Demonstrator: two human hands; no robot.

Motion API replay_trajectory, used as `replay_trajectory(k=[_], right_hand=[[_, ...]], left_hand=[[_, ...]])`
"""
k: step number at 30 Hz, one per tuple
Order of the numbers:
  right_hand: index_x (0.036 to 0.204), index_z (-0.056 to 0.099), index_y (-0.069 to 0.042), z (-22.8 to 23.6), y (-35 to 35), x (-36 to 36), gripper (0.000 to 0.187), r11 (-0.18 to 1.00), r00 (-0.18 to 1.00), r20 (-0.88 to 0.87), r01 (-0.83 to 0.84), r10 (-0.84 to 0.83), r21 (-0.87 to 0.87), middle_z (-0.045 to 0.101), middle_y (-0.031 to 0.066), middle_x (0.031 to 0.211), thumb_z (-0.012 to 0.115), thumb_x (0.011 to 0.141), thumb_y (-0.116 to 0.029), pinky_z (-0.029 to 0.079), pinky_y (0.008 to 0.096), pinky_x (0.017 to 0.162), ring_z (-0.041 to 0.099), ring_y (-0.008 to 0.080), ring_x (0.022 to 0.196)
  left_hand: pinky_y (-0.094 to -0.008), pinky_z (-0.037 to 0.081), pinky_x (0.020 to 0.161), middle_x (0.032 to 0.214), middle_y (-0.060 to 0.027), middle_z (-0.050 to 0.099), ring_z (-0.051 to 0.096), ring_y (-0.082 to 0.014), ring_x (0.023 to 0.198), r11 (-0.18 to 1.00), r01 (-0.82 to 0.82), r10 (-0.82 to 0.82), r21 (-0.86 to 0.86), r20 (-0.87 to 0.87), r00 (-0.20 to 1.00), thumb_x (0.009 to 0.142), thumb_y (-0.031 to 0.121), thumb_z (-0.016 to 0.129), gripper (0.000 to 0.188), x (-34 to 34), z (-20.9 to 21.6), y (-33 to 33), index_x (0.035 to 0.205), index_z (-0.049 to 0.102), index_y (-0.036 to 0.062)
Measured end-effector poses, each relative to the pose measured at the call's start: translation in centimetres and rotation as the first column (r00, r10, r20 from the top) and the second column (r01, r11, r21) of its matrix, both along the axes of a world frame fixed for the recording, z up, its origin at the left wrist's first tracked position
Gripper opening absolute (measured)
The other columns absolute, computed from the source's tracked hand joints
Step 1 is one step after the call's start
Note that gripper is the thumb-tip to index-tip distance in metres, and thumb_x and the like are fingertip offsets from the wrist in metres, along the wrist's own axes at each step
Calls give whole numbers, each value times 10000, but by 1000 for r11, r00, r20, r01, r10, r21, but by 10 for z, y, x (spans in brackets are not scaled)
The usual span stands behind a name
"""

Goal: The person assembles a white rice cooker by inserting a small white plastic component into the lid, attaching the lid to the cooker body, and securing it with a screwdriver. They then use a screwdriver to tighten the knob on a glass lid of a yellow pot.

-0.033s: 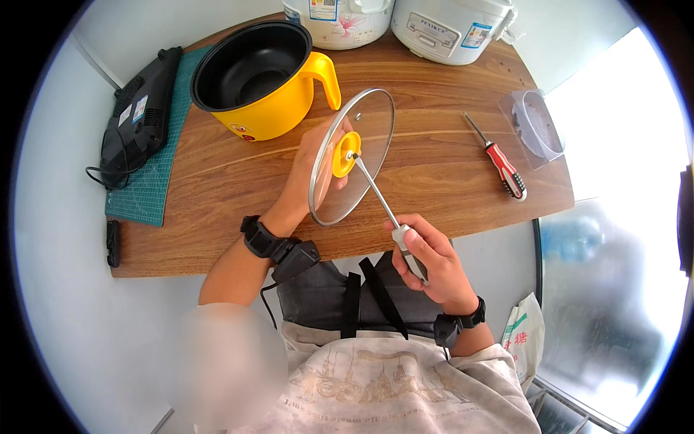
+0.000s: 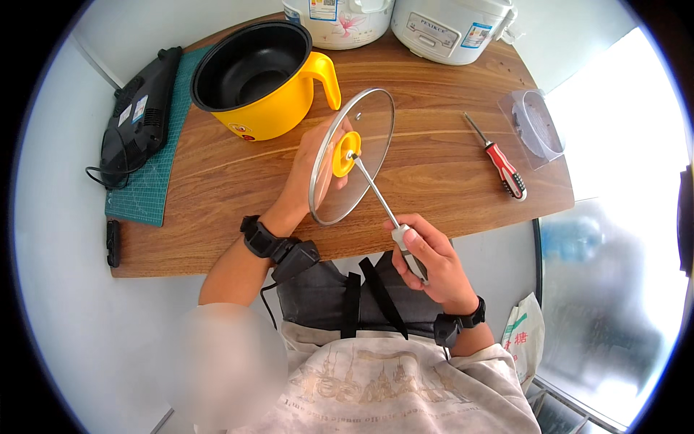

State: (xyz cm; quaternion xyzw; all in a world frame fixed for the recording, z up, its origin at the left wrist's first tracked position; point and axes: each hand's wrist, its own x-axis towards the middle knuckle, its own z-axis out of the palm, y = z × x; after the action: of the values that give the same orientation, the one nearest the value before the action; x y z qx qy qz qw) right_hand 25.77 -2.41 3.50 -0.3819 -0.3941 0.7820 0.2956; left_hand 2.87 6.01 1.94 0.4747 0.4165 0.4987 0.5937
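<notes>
A round glass lid (image 2: 369, 119) with a metal rim stands tilted on edge above the table. Behind it, my left hand (image 2: 312, 160) is closed around the lid's yellow knob (image 2: 347, 154), seen through the glass; some fingers are hidden by the knob. My right hand (image 2: 436, 262) grips the grey and white handle of a screwdriver (image 2: 377, 192). The shaft points up and left, and its tip meets the screw at the knob's centre. A yellow pot (image 2: 271, 114) with a black inside and a yellow handle stands beyond my left hand.
A red and black screwdriver (image 2: 504, 168) lies on the wooden table (image 2: 426, 130) at right, beside a clear plastic tray (image 2: 538, 123) holding small bits. Two white rice cookers (image 2: 452, 32) stand at the back. A black device (image 2: 141, 116) with a cable rests on a green cutting mat (image 2: 150, 202) at left.
</notes>
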Motion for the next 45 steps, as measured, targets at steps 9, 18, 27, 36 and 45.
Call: replay_trajectory(k=[9, 18, 27, 36, 45], right_hand=[[1267, 544, -86, 0, 2, -1, 319, 1000, 1000, 11, -6, 6, -15, 552, 15, 697, 434, 1077, -318, 319, 184, 447, 415, 46, 489], [1237, 563, -60, 7, 7, 1, 267, 978, 972, 235, -57, 8, 200, 528, 1, 696, 465, 1066, -239, 354, 203, 470, 432, 47, 505], [1179, 635, -80, 12, 15, 8, 223, 690, 788, 539, -212, -298, 692, 580, 69, 668, 623, 966, -146, 463, 305, 536, 595, 195, 557], [1200, 668, -142, 22, 34, 18, 355, 47, 444, 472, -689, -762, 724, 522, 60, 722, 707, 850, -93, 445, 330, 491, 567, 219, 555], [1194, 640, -66, 2, 23, 3, 261, 596, 802, 364, -13, -473, 803, 578, 63, 725, 650, 937, -111, 413, 268, 485, 539, 97, 555]], left_hand=[[-172, 358, 452, 823, -25, 574, 476, -46, 596, 1000, -19, 19, -10, -13, 1000, 1065, 336, 334, 271, 2, 4, 0, 996, 486, 123], [-179, 346, 434, 815, -31, 574, 458, -59, 551, 998, -56, 56, 13, -23, 998, 1057, 306, 312, 280, 3, 2, 1, 978, 491, 107], [-194, 279, 409, 673, 3, 464, 372, -51, 473, 998, 60, -61, -17, -6, 998, 1074, 373, 285, 376, -2, 0, 2, 854, 440, 112], [-166, 309, 394, 747, -24, 559, 449, -39, 534, 978, 179, -161, -111, 154, 975, 1058, 328, 289, 361, -14, -7, 6, 918, 525, 92], [-187, 378, 454, 820, -41, 603, 497, -72, 602, 998, 53, -53, -16, 17, 998, 1053, 368, 301, 349, -14, -1, 5, 998, 514, 98]])
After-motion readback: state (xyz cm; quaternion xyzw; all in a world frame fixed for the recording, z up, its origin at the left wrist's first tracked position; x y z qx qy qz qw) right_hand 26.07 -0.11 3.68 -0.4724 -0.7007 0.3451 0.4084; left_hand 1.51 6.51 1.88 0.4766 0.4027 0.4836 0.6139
